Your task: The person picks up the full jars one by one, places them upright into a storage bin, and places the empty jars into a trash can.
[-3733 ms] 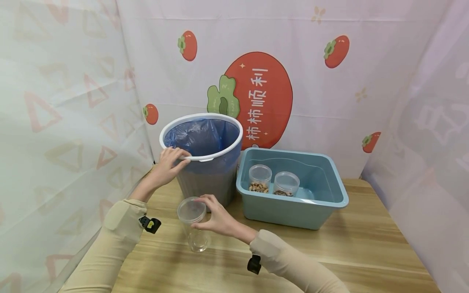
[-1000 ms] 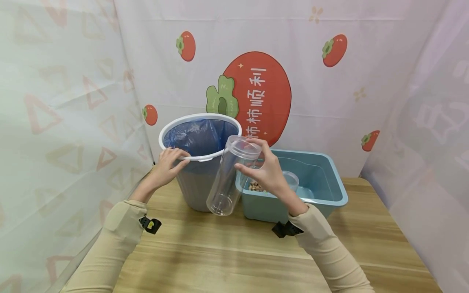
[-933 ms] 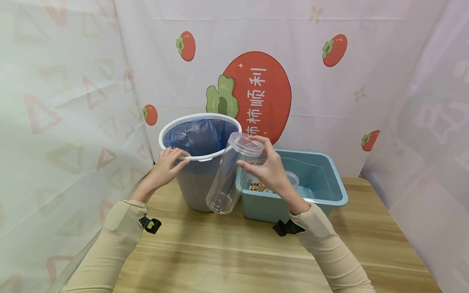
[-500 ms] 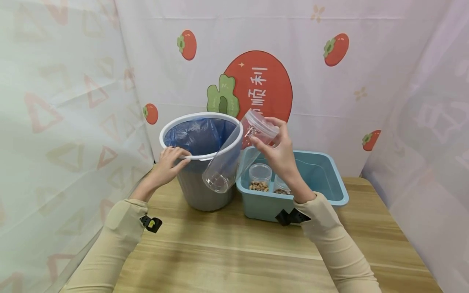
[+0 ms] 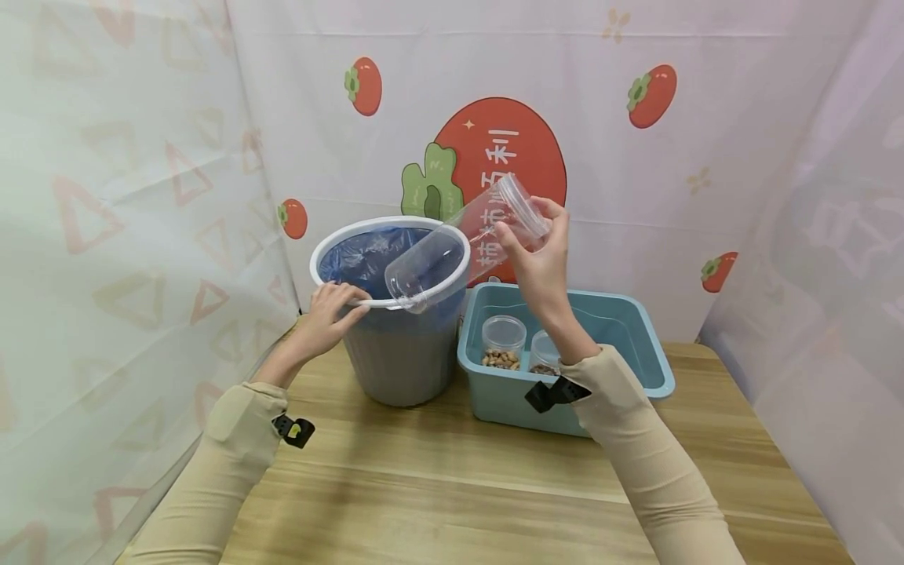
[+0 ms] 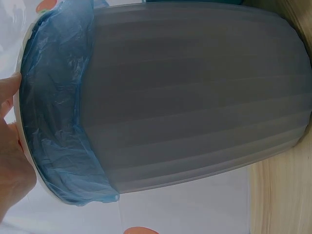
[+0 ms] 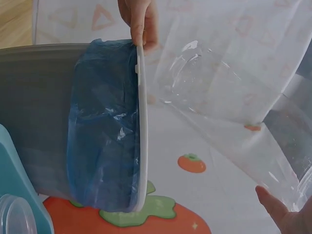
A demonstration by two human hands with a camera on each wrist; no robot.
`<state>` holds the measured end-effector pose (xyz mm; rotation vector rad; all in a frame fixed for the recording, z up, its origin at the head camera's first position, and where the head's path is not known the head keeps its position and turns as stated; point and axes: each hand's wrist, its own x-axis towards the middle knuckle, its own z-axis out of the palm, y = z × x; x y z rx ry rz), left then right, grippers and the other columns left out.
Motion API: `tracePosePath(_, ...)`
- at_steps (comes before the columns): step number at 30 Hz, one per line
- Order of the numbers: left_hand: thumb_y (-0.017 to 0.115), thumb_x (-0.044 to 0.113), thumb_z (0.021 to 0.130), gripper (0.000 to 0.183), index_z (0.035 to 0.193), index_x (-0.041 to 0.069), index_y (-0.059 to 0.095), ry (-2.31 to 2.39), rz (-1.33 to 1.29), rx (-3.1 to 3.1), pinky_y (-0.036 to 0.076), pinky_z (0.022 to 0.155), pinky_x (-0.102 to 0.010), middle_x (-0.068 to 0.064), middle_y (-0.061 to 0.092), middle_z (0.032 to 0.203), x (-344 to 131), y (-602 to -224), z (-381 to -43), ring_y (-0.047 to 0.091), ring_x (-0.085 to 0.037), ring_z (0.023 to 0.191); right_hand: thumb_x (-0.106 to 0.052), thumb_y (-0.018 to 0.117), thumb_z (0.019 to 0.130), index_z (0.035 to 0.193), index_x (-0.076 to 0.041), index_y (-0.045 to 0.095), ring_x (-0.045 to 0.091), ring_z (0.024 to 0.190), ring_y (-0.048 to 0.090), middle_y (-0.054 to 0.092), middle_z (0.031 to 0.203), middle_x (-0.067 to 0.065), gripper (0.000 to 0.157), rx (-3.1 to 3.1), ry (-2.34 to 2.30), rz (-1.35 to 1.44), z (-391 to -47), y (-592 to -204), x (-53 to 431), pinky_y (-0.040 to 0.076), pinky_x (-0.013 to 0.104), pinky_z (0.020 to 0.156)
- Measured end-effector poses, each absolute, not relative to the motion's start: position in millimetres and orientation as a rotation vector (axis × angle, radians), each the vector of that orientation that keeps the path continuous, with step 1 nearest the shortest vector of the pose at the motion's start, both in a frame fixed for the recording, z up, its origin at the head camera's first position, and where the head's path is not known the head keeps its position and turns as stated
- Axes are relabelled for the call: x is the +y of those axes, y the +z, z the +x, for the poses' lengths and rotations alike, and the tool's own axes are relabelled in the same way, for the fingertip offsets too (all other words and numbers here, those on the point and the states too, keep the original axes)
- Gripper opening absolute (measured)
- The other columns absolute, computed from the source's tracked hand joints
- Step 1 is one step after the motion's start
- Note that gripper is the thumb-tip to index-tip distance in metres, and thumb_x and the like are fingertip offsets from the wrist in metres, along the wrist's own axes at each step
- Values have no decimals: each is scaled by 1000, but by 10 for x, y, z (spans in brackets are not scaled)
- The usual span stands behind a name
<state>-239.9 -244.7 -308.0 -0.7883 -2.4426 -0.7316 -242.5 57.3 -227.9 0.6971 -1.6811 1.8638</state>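
My left hand [image 5: 327,318] grips the white front-left rim of a grey trash can [image 5: 401,369], lined with a blue plastic bag [image 5: 356,255]. The right wrist view also shows this left hand [image 6: 12,165] pinching the rim. My right hand [image 5: 540,267] holds a tall clear plastic jar [image 5: 452,235] near its lidded end, thumb and fingers on opposite sides. The jar slants, lid end up and to the right, base low to the left across the can's opening. No contents show inside it. In the right wrist view the jar [image 7: 214,83] stands off from the rim.
Right of the can is a blue plastic tub [image 5: 607,314]. Inside stand two short clear jars, one with tan nuts [image 5: 503,345], the other [image 5: 544,357] with darker contents, partly behind my right wrist. Both containers stand on a wooden table [image 5: 424,486] before a printed backdrop.
My right hand has lifted the clear jar from the table, raised it and tipped it until its base overlaps the can's opening. My left hand has stayed on the rim.
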Motion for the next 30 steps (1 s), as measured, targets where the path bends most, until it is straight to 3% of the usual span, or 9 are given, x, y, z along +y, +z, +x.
tracePosePath(9,54,11,87,10,93,3,57,-733,-802,-2417,18,86,-52,-11,55,89,-2446,-3093,-2406,38,-26,87,-29,64,78,123,-10,27,21,98,49,36,121,6,61,-1754,1790,549,-2599,-2270,409,49,28,72)
tracePosePath(16,53,13,88,12,94,3,57,-741,-805,-2418,17,87,-53,-12,55,91,-2440,-3089,-2402,39,-28,89,-27,67,77,125,-11,25,22,80,53,42,117,11,66,-1832,1734,518,-2703,-2381,298,49,26,60)
tracePosePath(20,53,14,88,13,94,3,57,-742,-804,-2425,17,87,-53,-12,55,91,-2435,-3087,-2408,39,-28,89,-26,69,76,125,-10,25,18,98,47,40,123,12,68,-1859,1693,518,-2750,-2436,261,48,24,66)
tracePosePath(26,52,14,89,13,95,4,57,-743,-807,-2442,16,89,-53,-12,55,93,-2439,-3099,-2429,39,-28,91,-20,71,74,124,-9,26,19,91,47,40,121,13,68,-1900,1664,552,-2805,-2511,215,44,27,66)
tracePosePath(30,53,13,88,13,95,4,57,-735,-809,-2438,17,88,-52,-12,55,93,-2438,-3102,-2432,39,-28,90,-17,72,73,125,-5,29,21,96,46,38,121,14,68,-2003,1591,592,-2821,-2558,183,45,31,71)
